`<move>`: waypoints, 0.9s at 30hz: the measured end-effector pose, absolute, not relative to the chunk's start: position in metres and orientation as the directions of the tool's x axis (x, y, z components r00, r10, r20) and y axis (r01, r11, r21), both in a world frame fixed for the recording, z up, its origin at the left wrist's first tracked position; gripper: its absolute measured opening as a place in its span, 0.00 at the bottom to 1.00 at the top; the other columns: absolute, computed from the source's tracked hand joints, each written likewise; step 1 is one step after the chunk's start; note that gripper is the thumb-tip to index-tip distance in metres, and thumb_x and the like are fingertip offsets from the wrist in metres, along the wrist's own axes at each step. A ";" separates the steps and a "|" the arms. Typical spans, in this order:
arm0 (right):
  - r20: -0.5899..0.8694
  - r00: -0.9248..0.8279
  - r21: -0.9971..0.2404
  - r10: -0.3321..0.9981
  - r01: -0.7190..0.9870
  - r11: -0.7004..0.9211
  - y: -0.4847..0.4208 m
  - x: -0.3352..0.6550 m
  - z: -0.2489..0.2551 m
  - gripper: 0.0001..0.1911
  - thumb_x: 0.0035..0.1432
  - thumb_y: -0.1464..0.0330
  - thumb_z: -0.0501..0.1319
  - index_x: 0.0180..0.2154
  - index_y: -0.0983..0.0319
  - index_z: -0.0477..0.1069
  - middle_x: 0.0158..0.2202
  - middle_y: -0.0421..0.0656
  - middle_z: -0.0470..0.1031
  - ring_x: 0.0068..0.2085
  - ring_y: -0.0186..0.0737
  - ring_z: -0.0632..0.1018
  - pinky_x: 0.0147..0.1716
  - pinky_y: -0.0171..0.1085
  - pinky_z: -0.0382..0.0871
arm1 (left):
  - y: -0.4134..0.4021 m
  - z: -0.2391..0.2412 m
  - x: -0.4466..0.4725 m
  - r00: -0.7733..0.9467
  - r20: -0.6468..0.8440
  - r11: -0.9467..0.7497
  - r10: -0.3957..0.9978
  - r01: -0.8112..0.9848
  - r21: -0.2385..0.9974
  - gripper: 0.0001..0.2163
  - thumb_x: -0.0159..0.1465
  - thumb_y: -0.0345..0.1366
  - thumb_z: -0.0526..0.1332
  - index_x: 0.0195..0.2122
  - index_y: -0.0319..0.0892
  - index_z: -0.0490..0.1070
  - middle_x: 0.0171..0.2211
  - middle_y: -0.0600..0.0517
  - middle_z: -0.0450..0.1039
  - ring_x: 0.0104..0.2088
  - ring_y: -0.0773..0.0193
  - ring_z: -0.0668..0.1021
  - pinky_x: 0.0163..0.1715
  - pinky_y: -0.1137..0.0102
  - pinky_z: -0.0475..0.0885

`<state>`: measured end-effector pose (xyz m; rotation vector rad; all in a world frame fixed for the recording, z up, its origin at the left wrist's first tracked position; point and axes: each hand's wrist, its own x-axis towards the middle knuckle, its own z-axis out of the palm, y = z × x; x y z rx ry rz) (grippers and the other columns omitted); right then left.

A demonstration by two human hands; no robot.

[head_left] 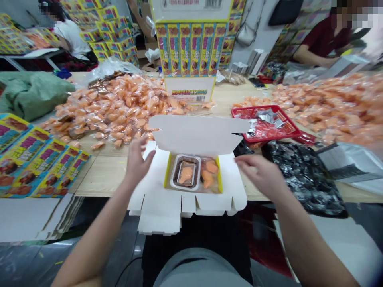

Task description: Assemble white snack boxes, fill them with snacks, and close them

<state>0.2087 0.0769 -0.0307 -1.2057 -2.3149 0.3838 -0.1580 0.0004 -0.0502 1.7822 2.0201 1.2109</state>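
An open white cardboard box (197, 137) with yellow inner walls lies at the table's near edge, lid up and flaps spread. Inside sit a small foil tray (185, 175) holding an orange packet and, to its right, more orange packets (208, 172). My left hand (137, 159) hovers at the box's left flap with fingers spread and holds nothing. At the right flap is my right hand (259, 172), fingers loosely extended and empty.
Heaps of orange packets (113, 107) cover the table left and right (335, 107). A red basket (269, 123) with silver sachets, a black foil bag (302, 175), printed yellow boxes (38, 159), a tall display carton (190, 48), flat blanks (32, 217). Two people work behind.
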 end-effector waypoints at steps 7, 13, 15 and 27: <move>0.048 -0.499 -0.581 0.865 0.690 0.430 0.137 0.181 -0.005 0.14 0.63 0.60 0.52 0.30 0.60 0.68 0.22 0.40 0.71 0.26 0.40 0.73 0.27 0.37 0.65 | 0.053 -0.022 -0.156 -0.219 0.159 0.073 0.963 0.777 0.626 0.11 0.56 0.35 0.65 0.40 0.40 0.74 0.20 0.56 0.68 0.23 0.63 0.72 0.32 0.67 0.70; 0.189 -0.552 -0.561 0.812 0.618 0.551 0.076 0.175 -0.038 0.16 0.67 0.62 0.48 0.50 0.61 0.67 0.48 0.51 0.75 0.43 0.47 0.78 0.41 0.43 0.71 | -0.005 -0.048 -0.122 -0.034 0.204 -0.092 0.978 0.813 0.575 0.15 0.65 0.34 0.52 0.51 0.41 0.69 0.44 0.45 0.72 0.45 0.55 0.75 0.49 0.60 0.70; 0.242 -0.610 -0.602 0.755 0.516 0.609 0.066 0.184 -0.056 0.21 0.67 0.64 0.48 0.59 0.59 0.60 0.57 0.50 0.70 0.51 0.47 0.75 0.48 0.46 0.70 | -0.023 -0.061 -0.124 0.067 0.189 -0.165 0.980 0.807 0.567 0.20 0.65 0.37 0.55 0.59 0.43 0.62 0.50 0.42 0.67 0.50 0.55 0.72 0.53 0.58 0.69; 0.352 -0.666 -0.524 0.658 0.442 0.728 0.032 0.197 -0.088 0.45 0.51 0.60 0.68 0.66 0.59 0.52 0.66 0.56 0.56 0.67 0.61 0.57 0.60 0.57 0.63 | -0.046 -0.081 -0.144 0.234 0.103 -0.238 0.967 0.676 0.697 0.28 0.66 0.46 0.56 0.67 0.49 0.55 0.68 0.45 0.53 0.70 0.49 0.51 0.67 0.49 0.50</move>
